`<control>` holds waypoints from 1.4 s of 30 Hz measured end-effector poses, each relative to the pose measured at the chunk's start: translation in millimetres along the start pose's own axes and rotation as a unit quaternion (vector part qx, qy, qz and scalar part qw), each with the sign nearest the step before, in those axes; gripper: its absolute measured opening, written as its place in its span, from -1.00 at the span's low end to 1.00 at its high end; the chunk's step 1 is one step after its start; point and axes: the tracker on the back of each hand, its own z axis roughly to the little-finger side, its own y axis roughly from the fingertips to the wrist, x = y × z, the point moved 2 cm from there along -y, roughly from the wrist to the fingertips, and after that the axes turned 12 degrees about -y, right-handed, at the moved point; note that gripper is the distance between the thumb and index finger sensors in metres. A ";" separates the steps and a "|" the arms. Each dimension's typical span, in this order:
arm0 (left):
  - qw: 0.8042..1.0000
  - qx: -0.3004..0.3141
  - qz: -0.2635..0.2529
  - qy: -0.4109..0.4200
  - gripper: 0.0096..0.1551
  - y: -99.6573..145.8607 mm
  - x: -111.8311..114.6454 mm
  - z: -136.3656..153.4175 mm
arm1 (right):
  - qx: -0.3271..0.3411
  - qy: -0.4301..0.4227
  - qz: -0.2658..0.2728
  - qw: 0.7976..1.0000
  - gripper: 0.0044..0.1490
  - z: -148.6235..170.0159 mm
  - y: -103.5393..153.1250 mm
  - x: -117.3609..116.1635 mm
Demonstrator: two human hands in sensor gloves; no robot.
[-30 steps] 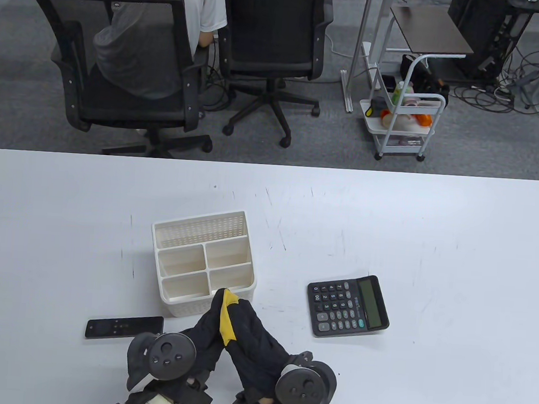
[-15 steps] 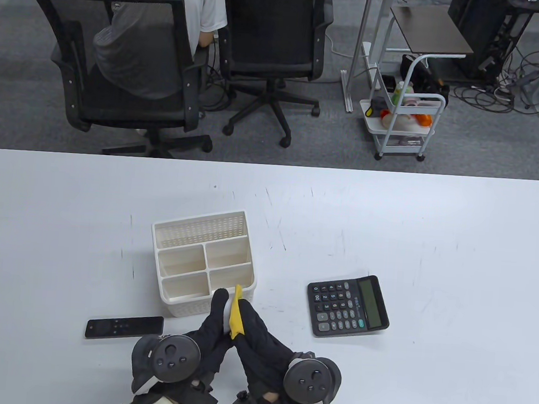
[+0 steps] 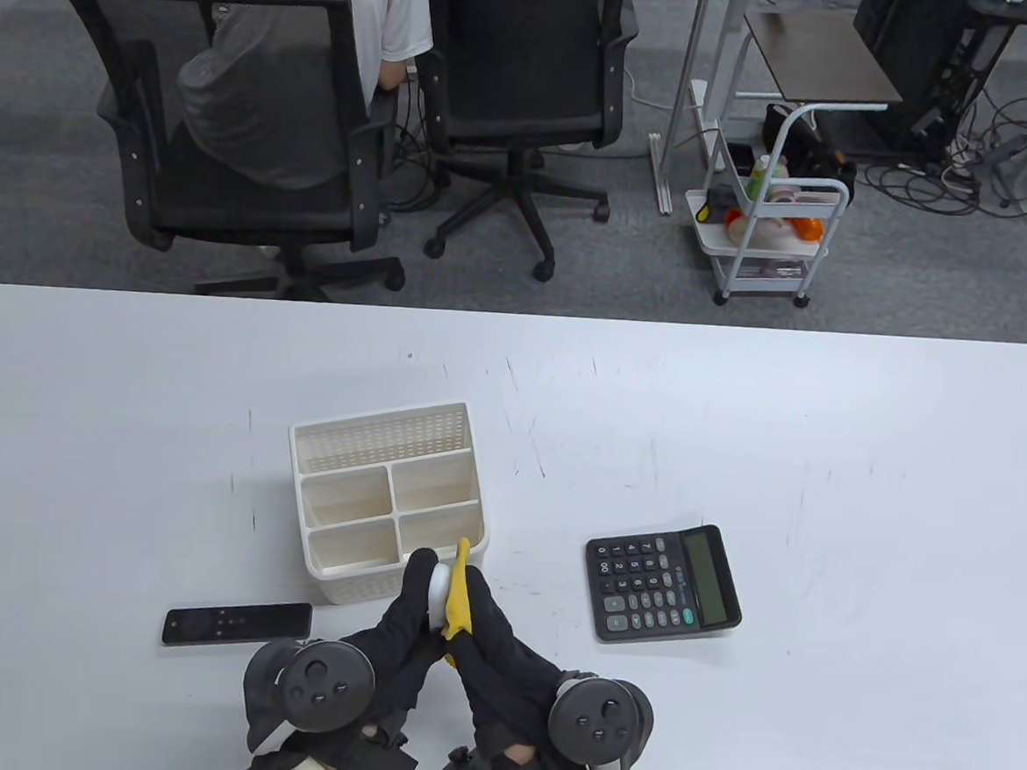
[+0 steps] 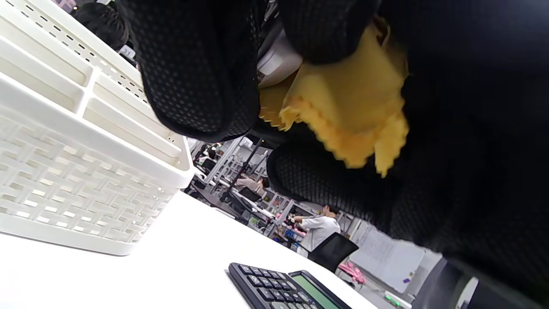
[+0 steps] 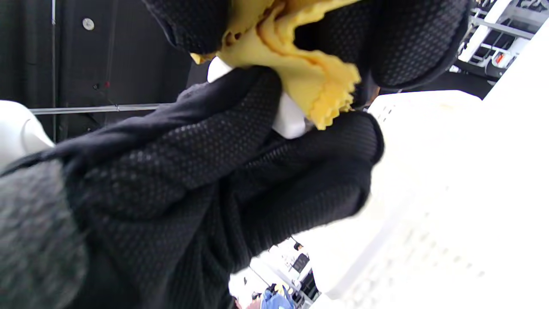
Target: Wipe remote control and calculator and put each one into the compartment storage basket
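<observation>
Just in front of the white compartment basket (image 3: 387, 499), my left hand (image 3: 414, 591) grips a small white remote (image 3: 438, 592). My right hand (image 3: 482, 607) pinches a yellow cloth (image 3: 457, 599) and presses it against the remote's right side. The left wrist view shows the cloth (image 4: 351, 116) bunched between the gloved fingers with the white remote (image 4: 279, 60) above it. In the right wrist view the remote (image 5: 291, 118) peeks out under the cloth (image 5: 300, 56). A black calculator (image 3: 663, 583) lies face up to the right. The basket's compartments hold nothing.
A slim black remote (image 3: 237, 622) lies flat on the table left of my left wrist. Office chairs (image 3: 259, 121) and a seated person (image 3: 327, 29) are beyond the table's far edge, with a white trolley (image 3: 770, 236) further right.
The cloth has slid from the top of the hands to the right side of the white remote, which now shows between the fingers. My right wrist shifted slightly right.
</observation>
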 end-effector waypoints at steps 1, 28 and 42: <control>1.000 0.001 0.008 -0.001 -0.12 -0.3 0.8 0.8 | 0.002 0.007 0.000 1.000 -0.31 -0.9 0.2 -0.8; 0.999 0.024 -0.027 -0.016 0.03 0.5 -6.7 9.8 | -0.028 -0.074 0.001 0.997 -0.32 5.4 -3.6 7.4; 0.999 -0.004 -0.019 -0.046 -0.05 1.1 -6.9 11.2 | 0.030 0.005 -0.012 0.999 -0.32 -8.0 -1.2 -1.0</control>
